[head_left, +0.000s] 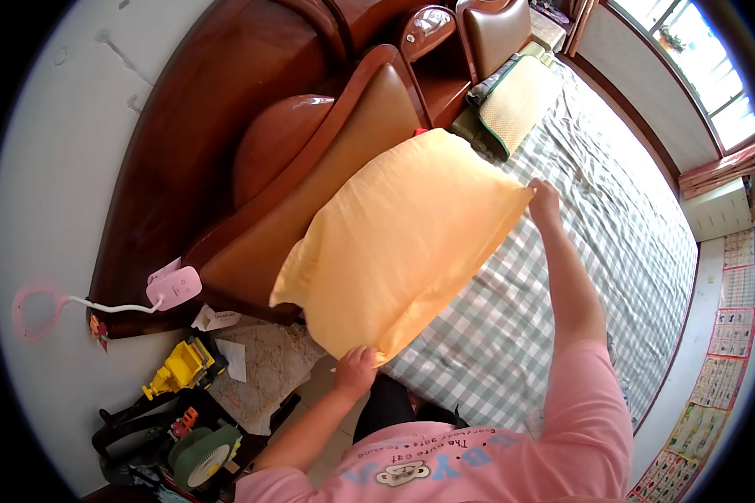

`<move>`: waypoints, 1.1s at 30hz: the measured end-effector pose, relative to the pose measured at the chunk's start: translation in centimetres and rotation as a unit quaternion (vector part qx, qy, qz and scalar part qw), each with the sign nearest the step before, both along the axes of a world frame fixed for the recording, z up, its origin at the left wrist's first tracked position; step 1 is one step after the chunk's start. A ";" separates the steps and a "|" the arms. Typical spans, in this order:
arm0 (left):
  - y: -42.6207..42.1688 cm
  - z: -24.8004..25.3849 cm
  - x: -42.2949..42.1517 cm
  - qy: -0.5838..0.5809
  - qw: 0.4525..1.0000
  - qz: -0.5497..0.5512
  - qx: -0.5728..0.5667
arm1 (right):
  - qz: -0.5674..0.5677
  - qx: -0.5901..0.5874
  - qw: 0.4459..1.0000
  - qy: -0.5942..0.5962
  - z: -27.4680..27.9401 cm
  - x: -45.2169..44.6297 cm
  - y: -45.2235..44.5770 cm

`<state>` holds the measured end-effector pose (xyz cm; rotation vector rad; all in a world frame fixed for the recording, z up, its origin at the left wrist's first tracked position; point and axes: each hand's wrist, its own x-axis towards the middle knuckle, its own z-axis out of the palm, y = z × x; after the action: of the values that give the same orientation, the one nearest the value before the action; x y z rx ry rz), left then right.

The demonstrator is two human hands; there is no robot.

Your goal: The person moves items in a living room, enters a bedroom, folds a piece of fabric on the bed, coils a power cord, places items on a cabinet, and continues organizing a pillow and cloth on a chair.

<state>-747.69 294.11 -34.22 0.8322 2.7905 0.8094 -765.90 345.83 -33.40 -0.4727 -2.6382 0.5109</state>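
A large yellow pillow (415,230) is stretched between my two hands at the head of the bed, in front of the padded headboard. My left hand (356,371) is closed on its near corner, close to the bed's near edge. With my right hand (544,201) I grip the far corner, over the checked sheet. The pillow hides part of the headboard and of the sheet below it. A bit of red shows behind its upper edge.
The bed has a green and white checked sheet (596,193). Another pillow with a woven mat cover (520,101) lies farther along the brown headboard (369,126). At left are a pink clip lamp (176,287), a yellow toy truck (180,367) and a green fan (203,457).
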 end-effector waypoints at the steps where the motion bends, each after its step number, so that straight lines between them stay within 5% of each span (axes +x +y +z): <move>1: 0.4 -2.0 0.1 -0.033 0.999 0.007 -0.017 | -0.011 0.007 0.999 -0.040 -1.5 -0.2 -0.3; 9: 1.6 -11.9 -0.8 -0.208 0.972 0.034 -0.107 | -0.007 -0.075 0.990 -0.121 -8.2 -2.1 -0.7; 13: 1.1 -13.5 -1.5 -0.182 0.983 -0.033 -0.019 | 0.038 -0.031 0.982 -0.182 -10.4 -2.4 0.4; 15: 0.7 -14.3 -2.8 -0.414 0.877 0.226 0.092 | 0.030 -0.042 0.979 -0.199 -10.6 -3.1 -0.3; 16: 0.4 -14.6 -3.5 -0.416 0.876 0.225 0.091 | 0.025 -0.054 0.975 -0.214 -11.0 -3.5 -0.6; 18: -0.4 -15.3 -4.9 -0.340 0.828 0.408 0.179 | 0.059 -0.079 0.973 -0.210 -10.6 -4.9 -3.0; 22: -1.3 -15.1 -8.4 -0.177 0.825 0.486 0.230 | 0.044 -0.206 0.964 -0.160 -11.3 -9.0 -8.0; 24: -0.7 -9.6 -12.3 0.115 0.886 0.436 0.110 | 0.022 -0.264 0.961 -0.083 -12.3 -11.5 -9.3; 25: -0.3 -7.2 -14.0 0.114 0.885 0.439 0.107 | 0.014 -0.215 0.976 -0.043 -12.9 -13.0 -9.6; 27: 0.3 -4.0 -16.7 -0.072 0.879 0.434 0.185 | 0.011 -0.167 0.986 -0.006 -13.9 -15.2 -9.8; 28: -0.3 -5.0 -17.3 -0.073 0.877 0.438 0.183 | 0.023 -0.131 0.989 -0.061 -14.0 -15.8 -9.5; 30: -2.3 -8.3 -18.4 -0.077 0.943 0.323 -0.010 | 0.037 -0.095 0.988 -0.117 -14.3 -17.3 -9.0; 33: -3.6 -9.7 -19.1 -0.005 0.938 0.343 0.043 | 0.074 -0.080 0.994 0.004 -12.9 -20.4 -9.6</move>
<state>-766.84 290.50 -43.91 -0.1844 3.0597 1.0096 -786.29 336.23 -46.28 -0.3223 -2.6482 0.7736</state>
